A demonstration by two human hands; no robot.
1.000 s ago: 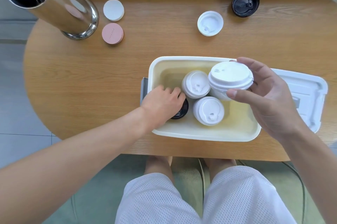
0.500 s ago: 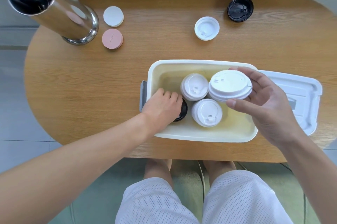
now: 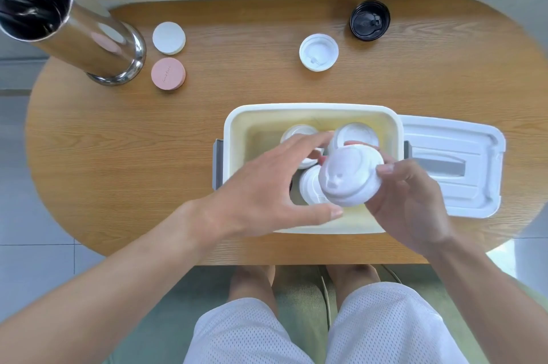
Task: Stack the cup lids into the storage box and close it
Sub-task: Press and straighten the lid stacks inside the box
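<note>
— White plastic everywhere: why is that stack of white lids (image 3: 350,175) held up over the storage box (image 3: 234,129) instead of set down in it?

— My guess is the right hand (image 3: 412,203) wants it seated on a pile, not dropped loose. Its grip is clamped on the stack, thumb on the near rim and fingers curled round the far side, so the stack hangs tilted just above the lids inside.

— And the left hand (image 3: 267,185)?

— Spread over the box with fingers straight and apart, pinching nothing. Its fingertips lie close to the held stack; whether they touch it I cannot tell. I judge it is there to steady or guide the stack.

— What is already in the box?

— Three white lids or piles show in part: one at the back right (image 3: 355,134), one at the back left (image 3: 296,131), one (image 3: 308,185) under the held stack. Something dark peeks out by the left hand, too hidden to name.

— Why is the box lid (image 3: 450,168) lying beside the box?

— It rests on the counter (image 3: 118,156) touching the box's right edge, handy for closing, which is not yet done.

— Anything left outside?

— A white cup lid (image 3: 318,52) and a black cup lid (image 3: 369,20) sit well behind the box. Two round discs, white (image 3: 169,37) and pink (image 3: 168,73), lie beside a steel cylinder (image 3: 89,37); I doubt those belong to the task
</note>
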